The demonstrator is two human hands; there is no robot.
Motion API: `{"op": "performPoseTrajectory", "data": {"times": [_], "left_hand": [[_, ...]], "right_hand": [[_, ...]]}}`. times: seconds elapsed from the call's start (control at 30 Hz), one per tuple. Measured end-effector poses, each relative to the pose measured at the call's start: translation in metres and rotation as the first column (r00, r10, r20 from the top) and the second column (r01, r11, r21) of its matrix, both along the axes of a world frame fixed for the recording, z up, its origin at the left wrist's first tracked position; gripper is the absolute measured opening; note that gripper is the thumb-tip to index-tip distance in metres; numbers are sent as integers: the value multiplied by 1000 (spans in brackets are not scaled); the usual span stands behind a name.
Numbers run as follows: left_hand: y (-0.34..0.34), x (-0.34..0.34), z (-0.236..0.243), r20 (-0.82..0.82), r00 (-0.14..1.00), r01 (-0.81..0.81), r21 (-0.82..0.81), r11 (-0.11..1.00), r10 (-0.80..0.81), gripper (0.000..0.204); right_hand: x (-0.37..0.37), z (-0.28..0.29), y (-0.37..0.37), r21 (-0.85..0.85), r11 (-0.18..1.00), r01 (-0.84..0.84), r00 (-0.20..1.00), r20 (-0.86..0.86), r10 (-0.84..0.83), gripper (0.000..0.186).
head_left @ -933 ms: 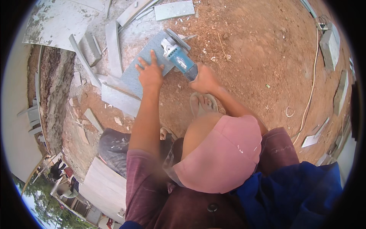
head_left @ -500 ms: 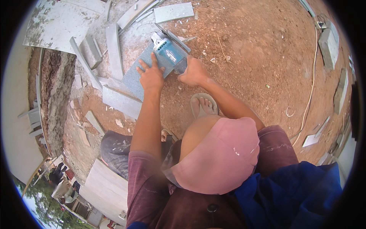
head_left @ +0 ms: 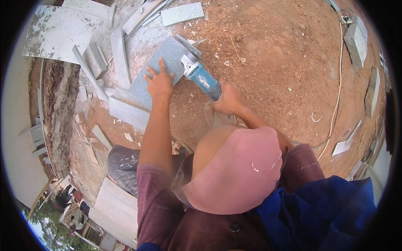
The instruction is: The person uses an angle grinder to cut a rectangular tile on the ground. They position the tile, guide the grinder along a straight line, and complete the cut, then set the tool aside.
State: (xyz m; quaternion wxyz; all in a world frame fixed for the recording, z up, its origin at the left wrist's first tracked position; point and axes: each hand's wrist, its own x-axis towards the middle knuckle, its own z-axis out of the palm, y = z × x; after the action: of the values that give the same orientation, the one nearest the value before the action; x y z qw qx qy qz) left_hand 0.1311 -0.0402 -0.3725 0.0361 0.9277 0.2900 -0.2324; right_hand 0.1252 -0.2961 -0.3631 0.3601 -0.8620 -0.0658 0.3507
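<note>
My left hand (head_left: 160,85) lies with its fingers spread on a speckled grey stone tile (head_left: 171,50), pressing on its near part. In my right hand (head_left: 229,99) is a teal angle grinder (head_left: 202,78), gripped round the dark rear end of its body. Its silver head (head_left: 189,63) and disc are at the right edge of the tile; whether the disc touches the stone I cannot tell. A narrow cut strip (head_left: 188,45) lies along the tile's far right edge. Under the tile's near left side is another pale slab (head_left: 129,112).
Several long stone offcuts (head_left: 120,58) lie left of the tile, and a pale slab (head_left: 182,14) lies beyond it. My sandalled foot (head_left: 217,117) is close below the grinder. A pale cable (head_left: 337,92) runs over the reddish dirt at right, near a concrete block (head_left: 356,42).
The grinder has come back toward me and to the right, off the tile's far corner area. My left hand stays spread on the tile; the whole view has shifted slightly.
</note>
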Motion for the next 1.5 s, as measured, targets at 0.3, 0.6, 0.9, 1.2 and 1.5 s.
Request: {"op": "performPoseTrajectory", "data": {"times": [0.3, 0.6, 0.9, 1.2, 1.5], "left_hand": [[-6, -5, 6, 100, 995, -14, -22, 1000, 16, 76], [-137, -53, 15, 69, 813, -166, -924, 344, 578, 45], [-177, -69, -5, 204, 751, 119, -977, 175, 628, 19], [-188, -73, 2, 86, 654, -70, -982, 173, 752, 14], [-149, -70, -10, 469, 790, 166, -783, 599, 395, 23]], "right_hand": [[4, 13, -37, 156, 978, 140, 989, 22, -145, 59], [42, 18, -20, 419, 853, 310, 908, 133, -396, 42], [53, 20, -7, 399, 809, 432, 824, 189, -534, 40], [41, 11, -7, 412, 817, 403, 809, 258, -529, 49], [45, 5, -23, 261, 827, 497, 766, 315, -560, 52]]}}
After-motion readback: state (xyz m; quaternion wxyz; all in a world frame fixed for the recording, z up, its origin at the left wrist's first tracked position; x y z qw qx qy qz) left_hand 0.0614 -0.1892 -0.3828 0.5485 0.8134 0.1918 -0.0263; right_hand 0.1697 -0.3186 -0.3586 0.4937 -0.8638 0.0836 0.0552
